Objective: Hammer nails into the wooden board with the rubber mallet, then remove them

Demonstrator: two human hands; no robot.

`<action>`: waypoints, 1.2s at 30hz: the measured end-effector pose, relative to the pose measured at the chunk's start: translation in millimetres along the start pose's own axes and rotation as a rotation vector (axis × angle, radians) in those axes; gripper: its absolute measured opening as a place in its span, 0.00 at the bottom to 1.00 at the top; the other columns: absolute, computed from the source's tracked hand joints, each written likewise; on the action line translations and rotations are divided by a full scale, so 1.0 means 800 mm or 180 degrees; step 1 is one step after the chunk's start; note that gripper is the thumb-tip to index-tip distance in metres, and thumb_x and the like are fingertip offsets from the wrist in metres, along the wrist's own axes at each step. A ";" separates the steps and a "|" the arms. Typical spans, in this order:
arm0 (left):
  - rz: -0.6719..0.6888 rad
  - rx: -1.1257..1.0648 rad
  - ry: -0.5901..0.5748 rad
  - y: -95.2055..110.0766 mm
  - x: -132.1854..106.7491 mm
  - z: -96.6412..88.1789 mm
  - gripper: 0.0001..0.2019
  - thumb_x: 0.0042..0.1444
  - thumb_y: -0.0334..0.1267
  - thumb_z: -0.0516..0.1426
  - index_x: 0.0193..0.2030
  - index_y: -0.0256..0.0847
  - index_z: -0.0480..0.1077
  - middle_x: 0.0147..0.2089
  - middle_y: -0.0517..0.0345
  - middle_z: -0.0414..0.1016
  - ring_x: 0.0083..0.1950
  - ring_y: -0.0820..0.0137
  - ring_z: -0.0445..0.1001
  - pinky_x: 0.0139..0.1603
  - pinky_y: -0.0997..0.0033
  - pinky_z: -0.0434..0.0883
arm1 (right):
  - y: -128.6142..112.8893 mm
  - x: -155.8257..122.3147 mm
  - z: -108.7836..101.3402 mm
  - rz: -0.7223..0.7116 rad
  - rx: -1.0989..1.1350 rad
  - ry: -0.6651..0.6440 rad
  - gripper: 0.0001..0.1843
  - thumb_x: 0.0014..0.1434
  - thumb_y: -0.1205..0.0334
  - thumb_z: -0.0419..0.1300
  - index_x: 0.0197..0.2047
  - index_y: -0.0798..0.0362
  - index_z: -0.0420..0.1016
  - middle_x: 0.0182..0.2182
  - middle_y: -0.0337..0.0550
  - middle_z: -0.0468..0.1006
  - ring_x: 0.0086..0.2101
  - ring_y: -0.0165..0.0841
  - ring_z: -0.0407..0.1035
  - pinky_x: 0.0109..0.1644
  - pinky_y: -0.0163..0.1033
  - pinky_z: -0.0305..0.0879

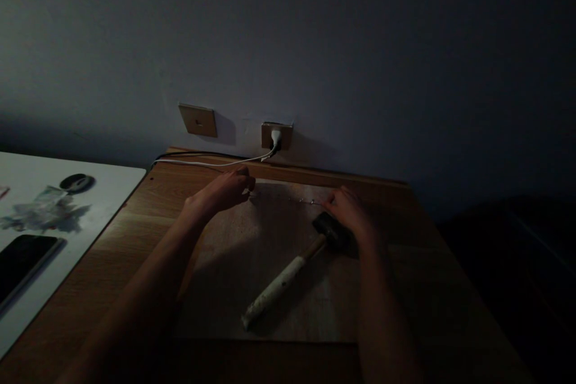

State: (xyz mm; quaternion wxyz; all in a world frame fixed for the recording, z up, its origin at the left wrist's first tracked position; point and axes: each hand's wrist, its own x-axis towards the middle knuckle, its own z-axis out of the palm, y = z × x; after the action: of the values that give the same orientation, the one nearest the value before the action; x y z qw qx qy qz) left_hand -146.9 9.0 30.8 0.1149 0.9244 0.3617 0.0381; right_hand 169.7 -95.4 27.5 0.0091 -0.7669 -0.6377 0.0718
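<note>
In dim light a flat wooden board [279, 306] lies on a brown wooden table [144, 216]. My left hand [225, 189] reaches to the board's far left edge, fingers pinched together on something too small to make out. My right hand [348, 213] rests at the board's far right, fingers curled near a few small shiny nails [308, 201]. A hammer [292, 273] with a pale handle and dark head lies on the board, its head just under my right hand.
A white cable [211, 163] runs along the wall to a plug in a socket [276, 135]; a second wall plate [198, 120] sits left of it. A white table [103, 186] on the left carries a phone [22, 261], crumpled wrapping [45, 210] and a dark round object [76, 182].
</note>
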 end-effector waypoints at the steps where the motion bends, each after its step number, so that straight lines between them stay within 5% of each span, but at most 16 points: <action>1: 0.0005 0.0019 -0.0010 0.000 0.000 -0.001 0.08 0.57 0.31 0.59 0.43 0.42 0.77 0.48 0.53 0.73 0.42 0.68 0.76 0.44 0.71 0.70 | -0.001 -0.001 -0.001 0.0004 0.0022 0.0013 0.09 0.64 0.63 0.59 0.37 0.55 0.81 0.42 0.53 0.78 0.46 0.41 0.73 0.50 0.40 0.64; 13: 0.0037 0.0047 0.0023 0.006 0.000 -0.004 0.06 0.57 0.31 0.60 0.40 0.40 0.77 0.47 0.52 0.73 0.41 0.67 0.76 0.41 0.70 0.70 | 0.003 0.003 0.005 -0.0410 0.0513 0.0491 0.06 0.60 0.68 0.60 0.38 0.51 0.78 0.40 0.46 0.74 0.41 0.37 0.73 0.48 0.39 0.66; 27: -0.0091 0.0199 0.0002 0.012 0.007 0.004 0.04 0.59 0.34 0.58 0.39 0.38 0.74 0.42 0.49 0.78 0.40 0.63 0.77 0.37 0.69 0.69 | -0.010 0.008 0.005 -0.0444 0.1115 0.0243 0.08 0.60 0.71 0.59 0.39 0.50 0.77 0.37 0.44 0.84 0.40 0.35 0.78 0.46 0.39 0.68; 32: -0.0054 -0.0120 0.0347 0.009 0.009 0.008 0.02 0.59 0.34 0.57 0.39 0.40 0.71 0.33 0.55 0.77 0.32 0.67 0.74 0.32 0.71 0.65 | -0.011 0.014 0.000 -0.0332 0.2672 0.0406 0.04 0.56 0.61 0.60 0.37 0.50 0.74 0.33 0.42 0.81 0.35 0.35 0.76 0.41 0.39 0.70; 36: -0.0010 -0.1238 0.0845 0.019 0.014 0.000 0.01 0.56 0.32 0.56 0.35 0.39 0.68 0.31 0.58 0.75 0.31 0.72 0.72 0.34 0.73 0.68 | -0.012 0.008 -0.018 -0.0182 0.4159 0.0398 0.10 0.55 0.53 0.58 0.38 0.48 0.69 0.31 0.39 0.76 0.35 0.35 0.76 0.37 0.38 0.70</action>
State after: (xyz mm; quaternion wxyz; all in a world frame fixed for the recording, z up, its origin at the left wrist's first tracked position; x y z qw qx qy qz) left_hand -129.0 5.8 33.8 0.2423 0.8712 0.3609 0.2282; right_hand 163.0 -86.2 42.0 0.5119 -0.5890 -0.4812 0.3993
